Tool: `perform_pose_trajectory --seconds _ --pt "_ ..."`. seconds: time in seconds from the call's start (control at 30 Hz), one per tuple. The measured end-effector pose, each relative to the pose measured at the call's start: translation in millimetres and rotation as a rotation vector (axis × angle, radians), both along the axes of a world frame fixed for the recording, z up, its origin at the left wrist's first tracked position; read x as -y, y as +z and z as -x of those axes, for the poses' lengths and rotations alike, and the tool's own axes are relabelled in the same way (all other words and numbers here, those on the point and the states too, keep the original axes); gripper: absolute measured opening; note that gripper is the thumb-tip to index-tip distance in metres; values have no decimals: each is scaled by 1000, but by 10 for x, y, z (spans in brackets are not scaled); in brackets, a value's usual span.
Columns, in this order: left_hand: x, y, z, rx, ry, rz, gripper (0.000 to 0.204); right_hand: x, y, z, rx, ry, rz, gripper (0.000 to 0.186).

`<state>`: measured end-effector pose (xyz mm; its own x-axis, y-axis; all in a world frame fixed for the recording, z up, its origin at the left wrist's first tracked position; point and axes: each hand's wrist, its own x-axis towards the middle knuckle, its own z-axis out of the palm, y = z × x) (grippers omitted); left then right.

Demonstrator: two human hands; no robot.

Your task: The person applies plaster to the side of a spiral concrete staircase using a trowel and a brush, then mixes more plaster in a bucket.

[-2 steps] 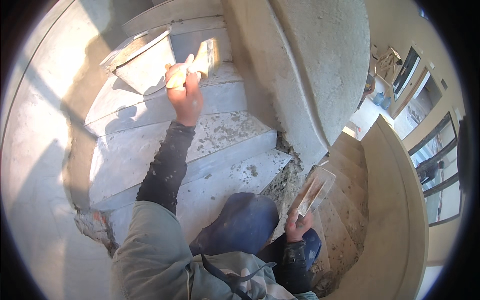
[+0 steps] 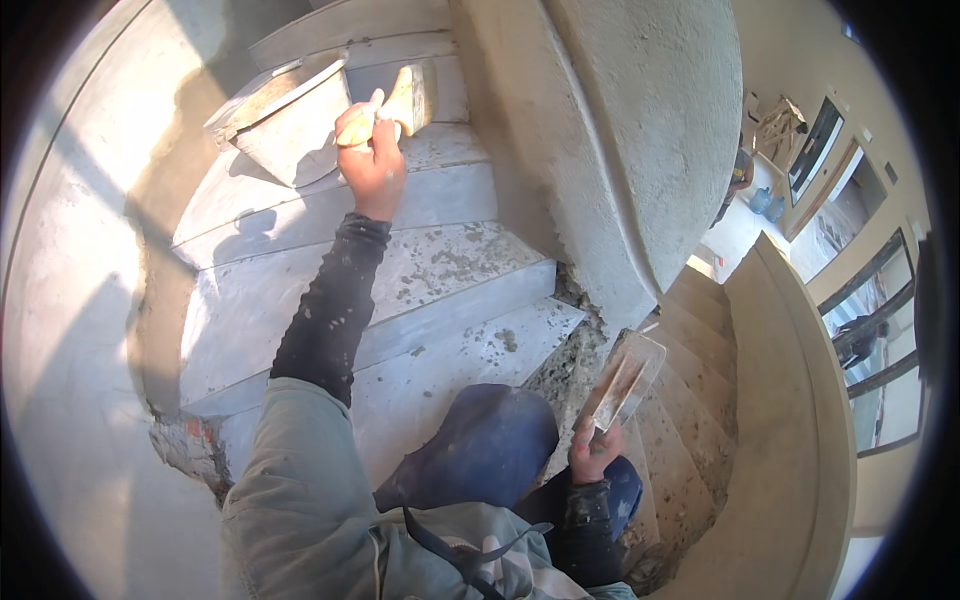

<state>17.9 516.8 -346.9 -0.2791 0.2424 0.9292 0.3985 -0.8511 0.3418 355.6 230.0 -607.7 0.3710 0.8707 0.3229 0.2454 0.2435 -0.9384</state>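
Observation:
My left hand (image 2: pixel 372 165) is closed on a wide brush (image 2: pixel 408 100) with a pale head and yellowish handle, raised beside a cement-stained bucket (image 2: pixel 285 140) on an upper step. My right hand (image 2: pixel 592 450), low at the right, grips a rectangular plastering trowel (image 2: pixel 630 370) smeared with dull residue. Around them are pale concrete stairs (image 2: pixel 370 270) spattered with wet-looking grey flecks, and rough broken mortar (image 2: pixel 575 345) along their right end.
A smooth wall (image 2: pixel 80 300) bounds the left, a curved plastered wall (image 2: pixel 610 120) the stair's right. Below, dirty steps (image 2: pixel 690 390) descend beside a parapet (image 2: pixel 780 430). Beyond are blue water jugs (image 2: pixel 765 200) and another person (image 2: pixel 740 170), partly hidden.
My left hand and forearm have moved slightly upward, away from me, with the brush, whose head is less brightly sunlit. My right hand and trowel have barely moved.

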Motion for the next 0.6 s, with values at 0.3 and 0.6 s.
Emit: perform_pose_trajectory --seconds 0.3,0.6 --pt "-627 31 -228 -15 8 344 13 -23 31 9 -180 -15 45 30" --pt "849 235 -109 281 -255 346 11 18 112 -44 -111 26 -30 21"
